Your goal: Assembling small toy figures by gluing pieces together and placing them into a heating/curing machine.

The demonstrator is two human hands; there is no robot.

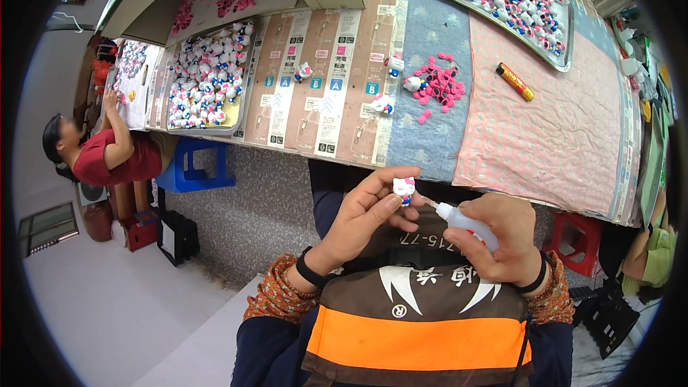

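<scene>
My left hand (362,215) has its grip clamped on a small white cat figure (404,188); my right hand (505,240), at three o'clock, squeezes a glue bottle (464,222), nozzle touching the figure.

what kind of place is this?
Likely a small hand-assembly workshop for toy figurines. Metal trays hold heaps of small white figurines, loose pink bows lie on the covered workbench, and another person works further along.
</scene>
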